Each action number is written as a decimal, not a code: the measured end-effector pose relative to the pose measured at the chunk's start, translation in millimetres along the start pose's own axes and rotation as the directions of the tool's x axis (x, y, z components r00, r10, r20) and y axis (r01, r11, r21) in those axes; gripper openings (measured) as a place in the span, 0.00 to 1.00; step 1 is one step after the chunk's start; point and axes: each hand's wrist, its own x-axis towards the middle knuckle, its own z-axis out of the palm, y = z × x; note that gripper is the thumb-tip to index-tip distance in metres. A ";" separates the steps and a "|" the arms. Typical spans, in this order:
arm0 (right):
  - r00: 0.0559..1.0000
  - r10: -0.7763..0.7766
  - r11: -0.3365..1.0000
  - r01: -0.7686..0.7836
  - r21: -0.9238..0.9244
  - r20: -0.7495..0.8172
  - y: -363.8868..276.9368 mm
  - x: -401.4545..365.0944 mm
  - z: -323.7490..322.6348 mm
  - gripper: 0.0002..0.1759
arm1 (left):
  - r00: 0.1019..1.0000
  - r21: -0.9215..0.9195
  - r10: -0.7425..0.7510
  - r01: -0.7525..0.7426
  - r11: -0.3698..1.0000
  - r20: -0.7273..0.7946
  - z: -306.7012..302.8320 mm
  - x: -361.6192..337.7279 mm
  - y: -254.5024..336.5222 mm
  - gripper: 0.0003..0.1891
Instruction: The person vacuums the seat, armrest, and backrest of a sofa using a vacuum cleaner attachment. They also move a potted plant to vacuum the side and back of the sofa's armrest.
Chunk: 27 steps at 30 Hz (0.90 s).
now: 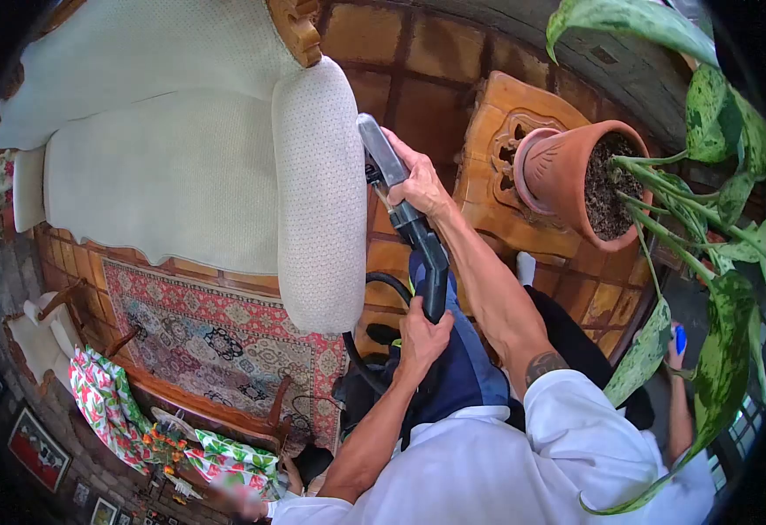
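So the vacuum wand is gripped by both hands here. The right hand is closed around the upper, grey part, and the left hand is wrapped tight around the dark lower end, closer to the body. The wand's tip is pushed up beside the sofa armrest, touching it or very nearly, hard to tell which. A black hose is seen looping out just below the armrest, between it and the left hand.

Further out, the cream sofa is spread across the left side, with a patterned rug laid on the tiled floor beside it. On the other side of the wand, a terracotta pot is set on a carved wooden stand, and big speckled leaves are hung over everything on the right. Another person's hand is spotted behind those leaves, with something blue held in it.
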 end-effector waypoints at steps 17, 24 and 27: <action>0.999 0.001 0.993 -0.006 -0.115 -0.045 3.3 -70.5 28.5 0.60 | 1.000 0.106 0.009 -0.011 0.994 0.020 -19.4 -56.3 -39.3 0.23; 0.998 -0.019 0.994 0.012 -0.106 -0.066 10.6 -104.0 46.6 0.60 | 0.997 0.135 -0.039 0.028 0.991 0.074 -35.5 -83.4 -54.8 0.21; 0.998 0.036 0.997 -0.040 -0.068 -0.060 14.8 -119.7 55.6 0.60 | 0.997 0.154 0.004 -0.017 0.988 0.082 -45.3 -94.3 -66.6 0.20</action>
